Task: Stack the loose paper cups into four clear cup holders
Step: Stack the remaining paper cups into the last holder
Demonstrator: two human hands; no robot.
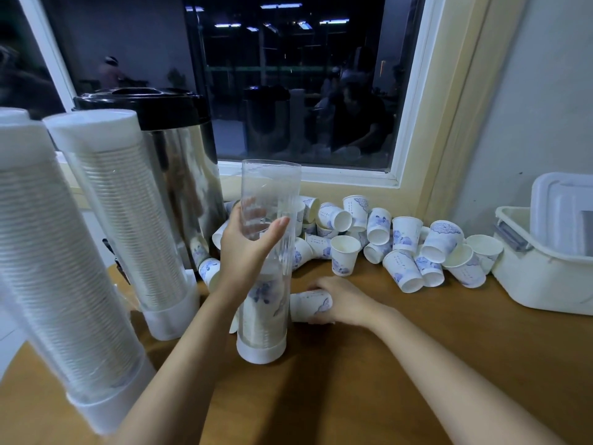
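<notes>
Cup [308, 305] lies on its side on the table [433, 348], long axis left-right, just right of the upright holder [271, 187]. Right hand [343, 300] grasps it; left hand [244, 252] grips the holder's middle, whose open top stands well above.

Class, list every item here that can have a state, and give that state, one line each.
Middle cup holder: upright, uncapped, partly filled.
Nearest left cup holder: full, capped.
Second left cup holder: full, capped.
Left hand: grips the middle cup holder.
Right hand: holds a paper cup lying sideways on the table.
Loose cups: unstacked, jumbled.
Urn: lid on.
</notes>
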